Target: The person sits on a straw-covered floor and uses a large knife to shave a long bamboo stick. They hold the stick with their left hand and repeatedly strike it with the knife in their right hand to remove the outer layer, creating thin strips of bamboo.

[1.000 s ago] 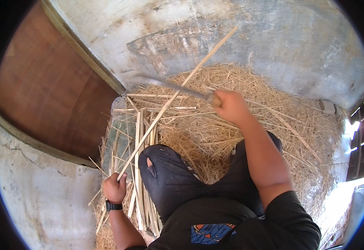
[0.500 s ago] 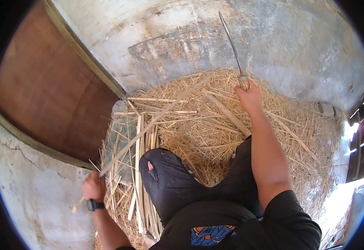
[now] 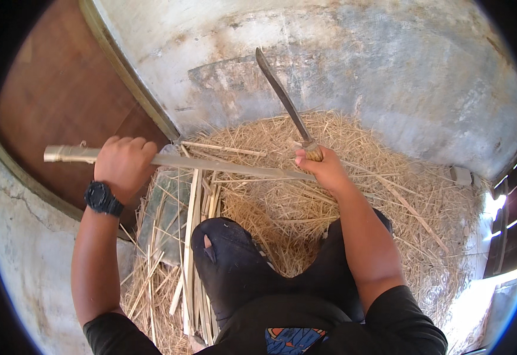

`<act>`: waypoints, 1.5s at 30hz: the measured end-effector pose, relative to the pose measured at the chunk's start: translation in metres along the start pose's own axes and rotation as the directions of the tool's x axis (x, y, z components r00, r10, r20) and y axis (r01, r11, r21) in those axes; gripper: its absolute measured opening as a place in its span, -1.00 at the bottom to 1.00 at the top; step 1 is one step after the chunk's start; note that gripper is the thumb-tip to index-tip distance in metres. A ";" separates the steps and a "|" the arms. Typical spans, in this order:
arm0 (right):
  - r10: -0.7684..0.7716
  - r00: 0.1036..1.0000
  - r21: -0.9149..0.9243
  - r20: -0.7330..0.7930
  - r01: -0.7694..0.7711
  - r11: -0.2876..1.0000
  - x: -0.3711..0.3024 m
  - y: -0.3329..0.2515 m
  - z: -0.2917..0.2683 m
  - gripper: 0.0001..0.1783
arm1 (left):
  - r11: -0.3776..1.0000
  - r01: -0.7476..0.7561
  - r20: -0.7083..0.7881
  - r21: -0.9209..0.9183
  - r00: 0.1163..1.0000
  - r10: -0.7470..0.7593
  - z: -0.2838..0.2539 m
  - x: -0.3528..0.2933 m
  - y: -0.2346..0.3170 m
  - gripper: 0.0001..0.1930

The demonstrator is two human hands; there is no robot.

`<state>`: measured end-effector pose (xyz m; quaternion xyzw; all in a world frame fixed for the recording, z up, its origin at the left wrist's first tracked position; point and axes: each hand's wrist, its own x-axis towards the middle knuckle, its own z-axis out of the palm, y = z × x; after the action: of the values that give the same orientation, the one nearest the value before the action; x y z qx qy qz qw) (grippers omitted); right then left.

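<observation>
The left hand (image 3: pixel 125 163) is curled tight over a long, flat, pale wooden strip (image 3: pixel 229 166). The strip runs sideways in front of the knees, above the straw. One end sticks out past the left hand. The other end comes close to the right hand (image 3: pixel 325 168), but it is hard to tell if they touch. The right hand is wrapped around the short wooden handle of a long knife with a dark, slightly bent metal blade (image 3: pixel 285 97). The blade points up and away, apart from the strip.

Beside the left knee lies a pile of thin, pale wooden strips (image 3: pixel 193 236). So it looks like some of the work is done. The strip in the left hand looks whole where it shows, so work on that one seems unfinished. How many more are left is not clear.

Under it all is loose yellow straw (image 3: pixel 388 207). Around that stand a stained grey wall (image 3: pixel 388 77) and a smooth brown panel (image 3: pixel 63 100).
</observation>
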<state>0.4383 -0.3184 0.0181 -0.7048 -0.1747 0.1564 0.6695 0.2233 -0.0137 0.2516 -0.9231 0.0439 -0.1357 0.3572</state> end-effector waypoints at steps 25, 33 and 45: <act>0.009 1.000 0.053 -0.003 -0.009 0.999 -0.015 -0.020 -0.023 -0.53 | 0.674 -0.033 -0.446 -0.738 0.773 -0.450 0.020 0.039 0.148 -0.17; -0.123 0.975 0.556 0.185 0.000 0.832 -0.016 -0.023 -0.016 -0.74 | 0.194 0.097 0.054 -0.976 0.974 -0.219 0.118 0.063 0.317 -0.02; -0.187 0.982 0.832 -0.018 0.118 0.542 -0.020 -0.036 -0.035 -0.77 | 0.075 0.036 0.003 -0.997 0.918 -0.396 0.126 0.100 0.315 -0.63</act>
<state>0.4350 -0.3569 0.0557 -0.2827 -0.1655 0.1868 0.9262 0.3593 -0.1828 -0.0272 -0.8900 0.0319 -0.2475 -0.3816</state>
